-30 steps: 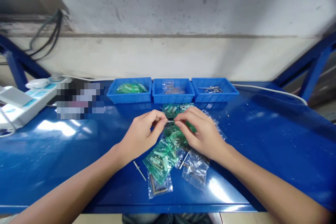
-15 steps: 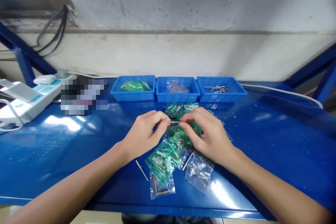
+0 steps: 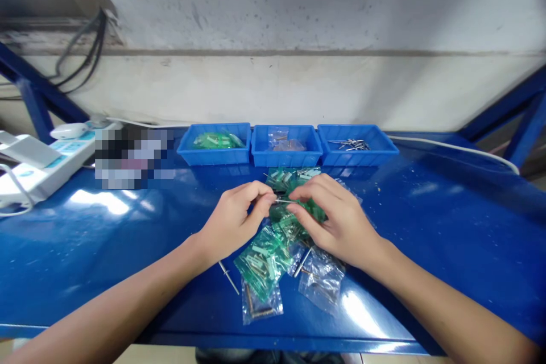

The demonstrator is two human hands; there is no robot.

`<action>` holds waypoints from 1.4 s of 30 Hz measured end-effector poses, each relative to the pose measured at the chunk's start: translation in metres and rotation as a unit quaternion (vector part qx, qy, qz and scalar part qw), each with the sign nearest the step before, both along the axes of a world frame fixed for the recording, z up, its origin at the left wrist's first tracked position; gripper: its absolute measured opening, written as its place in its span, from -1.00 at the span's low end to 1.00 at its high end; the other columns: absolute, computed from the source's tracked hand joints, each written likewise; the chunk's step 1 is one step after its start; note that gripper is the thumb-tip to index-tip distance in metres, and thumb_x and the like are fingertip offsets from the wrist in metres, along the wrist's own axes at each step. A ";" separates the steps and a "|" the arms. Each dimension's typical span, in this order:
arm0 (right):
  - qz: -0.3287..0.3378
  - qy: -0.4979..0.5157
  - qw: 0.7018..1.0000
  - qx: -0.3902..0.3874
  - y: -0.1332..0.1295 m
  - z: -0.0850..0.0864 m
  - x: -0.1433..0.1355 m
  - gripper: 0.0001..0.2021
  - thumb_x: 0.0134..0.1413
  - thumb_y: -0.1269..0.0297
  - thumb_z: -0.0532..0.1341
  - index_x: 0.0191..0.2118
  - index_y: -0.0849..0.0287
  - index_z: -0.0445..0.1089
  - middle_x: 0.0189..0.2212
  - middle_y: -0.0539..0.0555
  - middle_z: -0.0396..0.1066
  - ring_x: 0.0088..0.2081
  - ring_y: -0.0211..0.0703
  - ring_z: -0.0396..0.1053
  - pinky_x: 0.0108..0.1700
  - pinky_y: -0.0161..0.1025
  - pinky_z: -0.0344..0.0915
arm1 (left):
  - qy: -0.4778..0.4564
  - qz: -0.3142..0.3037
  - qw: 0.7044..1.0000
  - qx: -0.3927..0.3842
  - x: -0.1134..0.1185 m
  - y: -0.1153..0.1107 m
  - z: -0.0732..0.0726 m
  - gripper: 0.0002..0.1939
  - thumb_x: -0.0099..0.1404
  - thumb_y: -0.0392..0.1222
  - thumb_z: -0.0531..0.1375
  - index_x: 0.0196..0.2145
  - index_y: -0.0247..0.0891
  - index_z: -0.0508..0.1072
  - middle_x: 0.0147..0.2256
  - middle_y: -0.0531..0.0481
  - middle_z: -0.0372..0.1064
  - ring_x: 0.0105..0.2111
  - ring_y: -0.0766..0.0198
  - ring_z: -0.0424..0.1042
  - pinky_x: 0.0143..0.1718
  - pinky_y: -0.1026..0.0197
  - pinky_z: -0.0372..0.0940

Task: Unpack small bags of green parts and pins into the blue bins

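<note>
My left hand (image 3: 239, 216) pinches one end of a thin metal rivet (image 3: 285, 201) between thumb and forefinger. At the rivet's other end is my right hand (image 3: 335, 213), its thumb and forefinger slightly apart around the tip. Below both hands lie green bags (image 3: 263, 261) with pale plugs and screws inside. Clear bags of screws (image 3: 321, 281) rest nearer the front edge, one (image 3: 262, 300) partly under a green bag. A loose rivet (image 3: 229, 277) lies left of the pile, and another metal pin (image 3: 302, 262) lies on the bags.
Three blue bins stand in a row at the back: the left one (image 3: 213, 156) holds green bags, the middle one (image 3: 286, 158) clear bags, the right one (image 3: 359, 157) loose rivets. A white power strip (image 3: 46, 173) lies at the left on the blue table (image 3: 447, 250).
My right thumb and forefinger have parted a little at the rivet's end. The rivet now slants slightly, and my left hand keeps its pinch. The whole view has shifted slightly.
</note>
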State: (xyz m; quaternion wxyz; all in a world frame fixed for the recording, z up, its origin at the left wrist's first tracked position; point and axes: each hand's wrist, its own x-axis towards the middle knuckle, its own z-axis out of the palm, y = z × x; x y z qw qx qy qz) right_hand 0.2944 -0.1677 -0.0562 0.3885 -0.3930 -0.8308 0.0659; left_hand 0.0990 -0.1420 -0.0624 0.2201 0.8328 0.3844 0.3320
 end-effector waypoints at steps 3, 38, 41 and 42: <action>0.002 -0.002 1.000 0.004 0.001 0.000 0.000 -0.92 0.15 0.41 0.12 -0.31 0.26 0.36 -0.40 0.10 0.35 -0.33 -0.19 0.26 -0.26 -0.22 0.22 | 0.000 -0.014 1.000 -0.012 -0.001 -0.001 0.000 -0.80 0.36 -0.28 0.00 -0.42 -0.27 0.33 -0.53 0.13 0.34 -0.50 0.45 0.36 -0.41 0.38 0.22; 0.001 0.001 1.000 0.030 -0.003 0.006 0.002 -0.90 0.15 0.40 0.12 -0.34 0.25 0.36 -0.43 0.09 0.36 -0.37 -0.20 0.27 -0.30 -0.21 0.25 | 0.002 -0.089 0.996 0.027 -0.008 0.002 0.001 -0.75 0.37 -0.30 -0.03 -0.41 -0.27 0.38 -0.51 0.08 0.34 -0.47 0.39 0.32 -0.39 0.33 0.21; -0.045 0.009 0.997 0.069 0.007 0.010 0.018 -0.91 0.13 0.39 0.13 -0.37 0.20 0.35 -0.46 0.07 0.35 -0.40 -0.19 0.28 -0.33 -0.21 0.25 | 0.017 -0.087 0.996 0.022 -0.007 0.002 0.002 -0.82 0.35 -0.30 0.00 -0.33 -0.27 0.38 -0.48 0.07 0.36 -0.46 0.38 0.34 -0.40 0.31 0.21; -0.079 0.008 0.993 0.091 0.014 0.011 0.027 -0.92 0.12 0.38 0.13 -0.38 0.18 0.34 -0.47 0.07 0.35 -0.39 -0.17 0.28 -0.32 -0.19 0.25 | 0.021 -0.093 0.995 0.028 -0.006 0.001 0.003 -0.84 0.34 -0.31 0.02 -0.33 -0.27 0.38 -0.46 0.05 0.37 -0.45 0.36 0.33 -0.40 0.30 0.21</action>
